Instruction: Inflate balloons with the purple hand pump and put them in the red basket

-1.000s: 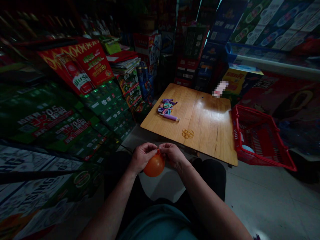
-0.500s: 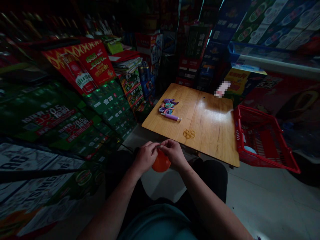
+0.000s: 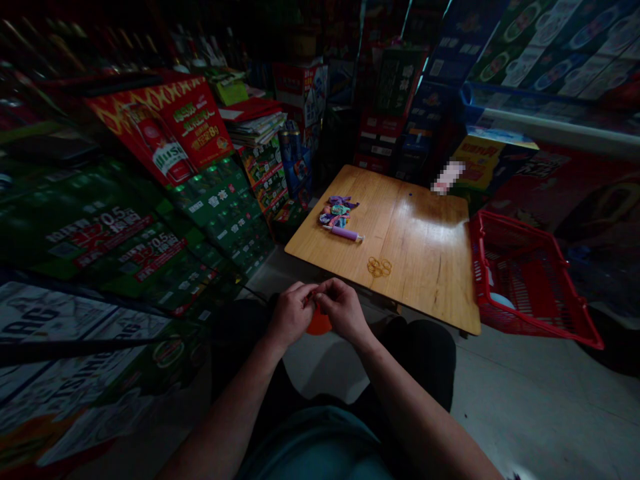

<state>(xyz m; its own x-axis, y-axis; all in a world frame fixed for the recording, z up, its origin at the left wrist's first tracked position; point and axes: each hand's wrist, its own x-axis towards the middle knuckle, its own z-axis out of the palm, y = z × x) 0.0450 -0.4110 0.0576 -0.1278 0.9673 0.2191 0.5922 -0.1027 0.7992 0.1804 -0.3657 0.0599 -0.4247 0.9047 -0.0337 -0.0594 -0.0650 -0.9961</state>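
An orange balloon (image 3: 319,325) hangs under my fingers above the floor, partly hidden by both hands. My left hand (image 3: 294,311) is closed, its thumb and fingers pinching the balloon's neck. Close against it, my right hand (image 3: 341,308) pinches at the same neck; the fingertips hide the neck itself. On the wooden table (image 3: 425,267) in front lie several yellowish rubber bands (image 3: 379,267), a purple hand pump (image 3: 344,233) and a small heap of limp, colourful balloons (image 3: 339,211).
A red shopping basket (image 3: 533,327) stands on the floor right of the table, with something pale inside. Stacked green beer cartons (image 3: 225,213) line the left side. A yellow-and-blue box (image 3: 473,160) sits beyond the table's far right corner.
The orange balloon shows less below my hands and sits a little higher. Both hands stay together, fingers shifted slightly at the neck. Items on the table have not moved.
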